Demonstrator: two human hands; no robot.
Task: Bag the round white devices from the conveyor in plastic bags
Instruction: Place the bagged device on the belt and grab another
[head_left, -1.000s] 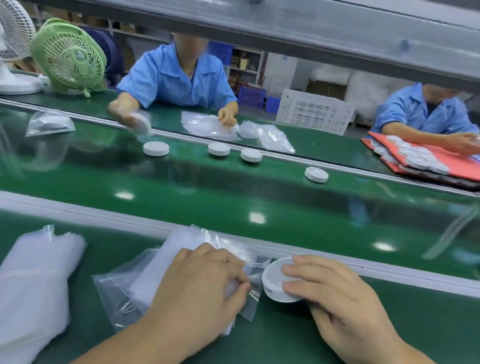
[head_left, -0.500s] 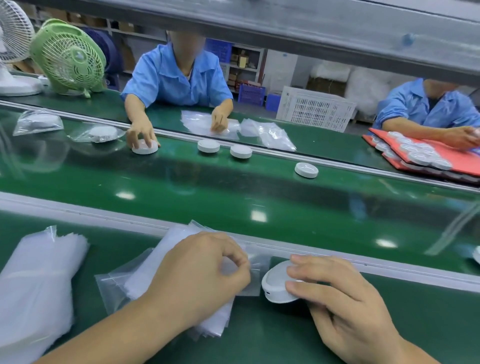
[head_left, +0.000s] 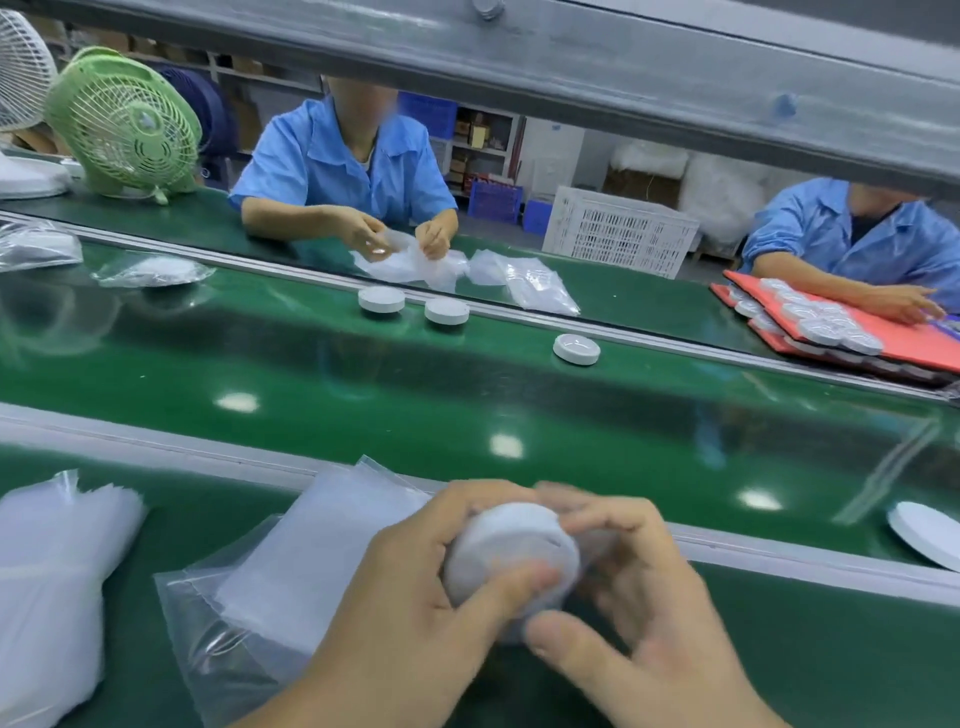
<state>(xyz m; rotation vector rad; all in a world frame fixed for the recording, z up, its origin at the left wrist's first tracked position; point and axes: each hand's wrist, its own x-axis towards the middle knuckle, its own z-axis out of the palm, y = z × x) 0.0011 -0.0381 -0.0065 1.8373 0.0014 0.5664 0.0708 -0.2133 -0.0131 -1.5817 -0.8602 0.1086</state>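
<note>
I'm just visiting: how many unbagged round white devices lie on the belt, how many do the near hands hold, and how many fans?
Unbagged devices on the belt: 4
Device in left hand and right hand: 1
Fans: 2
Total: 7

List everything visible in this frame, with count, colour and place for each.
belt: 1, green, across the middle
belt devices: 4, white, three along the far edge, one at the right edge
bagged devices: 2, white in clear bags, belt's far left
bag piles: 2, clear, near ledge, left and centre
trays: stack, red, far right, carrying white devices
crate: 1, white, behind the far ledge
green fan: 1, far ledge, left
white fan: 1, top-left corner
workers: 2, blue shirts, across the belt
held device: 1, white, between both hands, blurred
left hand: 1, grips held device
right hand: 1, grips held device
</note>
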